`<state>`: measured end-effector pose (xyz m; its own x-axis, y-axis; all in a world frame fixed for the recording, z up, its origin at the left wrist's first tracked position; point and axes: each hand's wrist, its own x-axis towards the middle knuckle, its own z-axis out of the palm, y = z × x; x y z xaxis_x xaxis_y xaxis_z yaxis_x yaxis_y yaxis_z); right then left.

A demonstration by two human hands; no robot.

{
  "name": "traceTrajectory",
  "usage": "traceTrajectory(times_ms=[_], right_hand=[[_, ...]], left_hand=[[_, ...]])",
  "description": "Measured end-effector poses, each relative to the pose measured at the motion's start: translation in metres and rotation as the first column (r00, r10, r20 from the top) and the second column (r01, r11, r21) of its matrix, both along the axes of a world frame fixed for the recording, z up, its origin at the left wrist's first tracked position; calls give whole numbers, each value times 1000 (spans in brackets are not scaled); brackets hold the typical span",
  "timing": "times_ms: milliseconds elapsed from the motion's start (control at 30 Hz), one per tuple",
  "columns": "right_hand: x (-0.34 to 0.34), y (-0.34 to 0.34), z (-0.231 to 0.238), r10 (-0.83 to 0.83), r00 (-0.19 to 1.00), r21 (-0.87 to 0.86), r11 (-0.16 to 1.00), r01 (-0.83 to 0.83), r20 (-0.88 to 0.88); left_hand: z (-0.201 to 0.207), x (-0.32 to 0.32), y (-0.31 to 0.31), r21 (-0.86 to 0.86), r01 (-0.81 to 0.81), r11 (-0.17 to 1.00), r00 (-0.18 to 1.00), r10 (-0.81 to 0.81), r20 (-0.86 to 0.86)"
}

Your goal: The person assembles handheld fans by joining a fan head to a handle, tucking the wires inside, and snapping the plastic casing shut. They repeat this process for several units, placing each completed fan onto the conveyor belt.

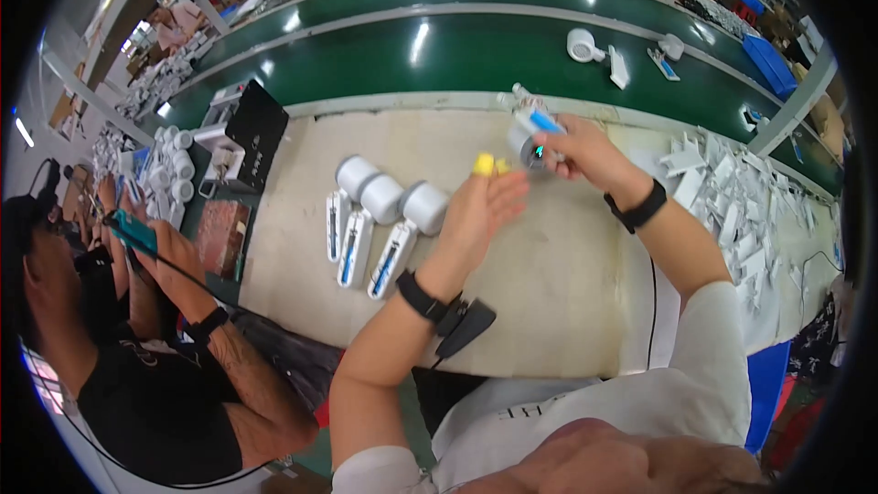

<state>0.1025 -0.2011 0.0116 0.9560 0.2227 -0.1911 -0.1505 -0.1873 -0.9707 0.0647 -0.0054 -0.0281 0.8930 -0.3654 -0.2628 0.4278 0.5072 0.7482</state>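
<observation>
My right hand grips a white handheld device with a round grey-rimmed head and a blue strip; a small green-blue light shows near its head. To the left of it, my left hand is raised over the table, fingers stretched out and holding nothing I can see. Yellow covers appear on its fingertips. Left of that hand, three similar devices lie side by side, among them a white handle with a blue strip and a round white head.
White plastic parts are heaped at the right of the table. A black-sided box and a reddish block stand left. Beyond runs a green conveyor carrying a few white parts. A co-worker holding a teal tool sits close on my left.
</observation>
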Motion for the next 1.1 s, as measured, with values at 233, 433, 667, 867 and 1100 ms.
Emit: traceTrajectory(times_ms=[233, 433, 667, 867, 1100], right_hand=[[-106, 9, -14, -28, 995, -145, 989, 42, 95], [-147, -26, 5, 269, 739, -672, 669, 318, 618], [-163, -41, -22, 32, 931, -158, 987, 28, 364], [-138, -98, -4, 31, 513, -279, 866, 415, 858], [-145, -65, -9, 249, 968, 157, 956, -247, 7]], left_hand=[[-7, -25, -52, 81, -37, 996, 960, 13, 278], [22, -62, -46, -211, -5, 978, 975, 52, 217], [29, -74, -42, -248, 322, 914, 938, -273, 212], [13, -65, -33, 146, 475, 868, 832, -497, 247], [17, -63, -32, -78, 475, 876, 867, -452, 208]])
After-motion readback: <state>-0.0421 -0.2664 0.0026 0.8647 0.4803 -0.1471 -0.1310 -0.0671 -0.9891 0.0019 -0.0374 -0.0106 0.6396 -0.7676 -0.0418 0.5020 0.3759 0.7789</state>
